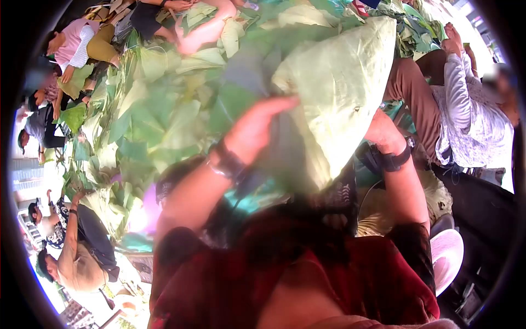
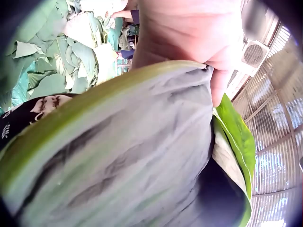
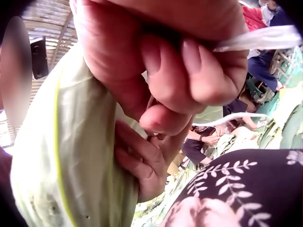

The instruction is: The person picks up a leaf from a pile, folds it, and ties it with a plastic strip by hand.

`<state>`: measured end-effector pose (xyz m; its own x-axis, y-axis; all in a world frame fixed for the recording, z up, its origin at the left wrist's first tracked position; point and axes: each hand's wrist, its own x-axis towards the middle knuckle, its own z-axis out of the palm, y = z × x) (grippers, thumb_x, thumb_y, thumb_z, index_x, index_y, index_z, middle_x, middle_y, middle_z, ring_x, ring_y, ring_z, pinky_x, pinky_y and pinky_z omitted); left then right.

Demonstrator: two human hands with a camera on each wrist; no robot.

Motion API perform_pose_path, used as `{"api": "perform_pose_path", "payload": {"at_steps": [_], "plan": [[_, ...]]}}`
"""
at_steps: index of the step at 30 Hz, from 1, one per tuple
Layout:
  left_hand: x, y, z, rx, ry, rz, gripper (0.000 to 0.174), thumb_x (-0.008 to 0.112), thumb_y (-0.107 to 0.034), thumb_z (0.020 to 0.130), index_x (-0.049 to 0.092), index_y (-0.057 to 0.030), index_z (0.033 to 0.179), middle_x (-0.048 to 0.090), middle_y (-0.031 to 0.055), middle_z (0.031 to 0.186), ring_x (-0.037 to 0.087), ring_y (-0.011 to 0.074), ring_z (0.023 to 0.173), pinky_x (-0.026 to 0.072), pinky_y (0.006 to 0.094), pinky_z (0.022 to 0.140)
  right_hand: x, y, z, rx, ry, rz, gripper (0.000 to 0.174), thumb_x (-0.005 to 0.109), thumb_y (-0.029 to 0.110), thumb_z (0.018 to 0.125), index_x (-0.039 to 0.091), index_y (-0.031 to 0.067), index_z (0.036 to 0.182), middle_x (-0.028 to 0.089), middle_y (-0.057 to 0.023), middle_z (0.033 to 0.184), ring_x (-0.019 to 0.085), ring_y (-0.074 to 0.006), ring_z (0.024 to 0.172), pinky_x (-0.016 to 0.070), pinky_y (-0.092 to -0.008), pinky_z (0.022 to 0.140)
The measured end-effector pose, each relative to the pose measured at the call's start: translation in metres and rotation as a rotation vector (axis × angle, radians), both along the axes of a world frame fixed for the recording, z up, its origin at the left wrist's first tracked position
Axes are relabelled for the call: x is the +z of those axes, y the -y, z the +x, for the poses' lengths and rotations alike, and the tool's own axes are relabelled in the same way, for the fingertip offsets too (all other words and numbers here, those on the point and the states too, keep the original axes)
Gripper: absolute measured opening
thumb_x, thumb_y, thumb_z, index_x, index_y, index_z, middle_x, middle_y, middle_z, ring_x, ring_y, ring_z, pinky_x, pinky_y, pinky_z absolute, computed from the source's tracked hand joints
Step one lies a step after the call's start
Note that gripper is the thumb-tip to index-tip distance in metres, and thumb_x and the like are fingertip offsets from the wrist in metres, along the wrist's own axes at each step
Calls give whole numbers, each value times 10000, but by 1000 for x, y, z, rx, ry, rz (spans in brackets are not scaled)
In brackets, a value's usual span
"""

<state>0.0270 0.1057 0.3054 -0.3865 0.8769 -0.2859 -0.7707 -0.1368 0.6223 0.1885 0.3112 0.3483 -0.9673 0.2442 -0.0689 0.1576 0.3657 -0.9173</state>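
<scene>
A large pale green leaf (image 1: 339, 82), folded into a cone-like bundle, stands before the person's chest. My left hand (image 1: 255, 129) is at its left side in the head view, one finger stretched along it. In the left wrist view the leaf's thick rib (image 2: 109, 85) crosses the palm and hides most fingers; the right wrist view shows those fingers (image 3: 142, 161) bent against the leaf. My right hand (image 1: 382, 131) is at the leaf's right edge. Its curled fingers grip a white plastic string (image 3: 260, 39), and a second white strand (image 3: 232, 116) runs below them.
A broad heap of green leaves (image 1: 148, 115) spreads ahead and to the left. Several people sit around it, one in a patterned top (image 1: 466, 120) close on the right. A pale hat (image 1: 446, 257) lies beside the right elbow. Dark patterned cloth (image 3: 236, 184) is below the hands.
</scene>
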Motion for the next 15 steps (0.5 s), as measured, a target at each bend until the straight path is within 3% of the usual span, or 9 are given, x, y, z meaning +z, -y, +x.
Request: {"api": "perform_pose_path", "payload": {"at_steps": [4,7,8,12,15], "plan": [[11,2,7,-7,-7,77,412,641,-124,910,561,17,1289,644,116,1231,622,229,1120,479,367,1003,26,11,3,83,-27,-49,403,686,94,879,603,7,1264,683,-59,1122,605,-139,1022,490,-287,885],[27,5,7,-13,-29,42,389,656,-135,909,579,0,1267,659,102,1196,643,218,1069,502,360,968,27,-9,34,80,261,-142,223,638,96,933,670,9,1136,662,3,841,567,-60,748,450,-214,647],[22,5,4,-15,-18,50,360,677,-129,899,600,-15,1232,671,89,1153,656,206,1033,526,359,926,28,-7,41,-64,305,-175,173,621,173,970,701,22,994,559,45,673,437,-15,572,325,-187,513],[-4,0,3,24,-116,-3,324,682,-90,889,612,-2,1193,682,97,1091,677,211,965,563,355,850,30,-8,69,-273,183,-239,288,614,323,958,672,53,874,576,14,705,478,-67,624,367,-209,606],[-4,-5,15,-15,-108,-45,300,680,-61,883,617,10,1168,687,105,1046,690,217,908,584,353,795,30,-1,79,-330,111,-283,290,612,319,961,661,53,858,590,1,731,489,-74,630,377,-214,619]]}}
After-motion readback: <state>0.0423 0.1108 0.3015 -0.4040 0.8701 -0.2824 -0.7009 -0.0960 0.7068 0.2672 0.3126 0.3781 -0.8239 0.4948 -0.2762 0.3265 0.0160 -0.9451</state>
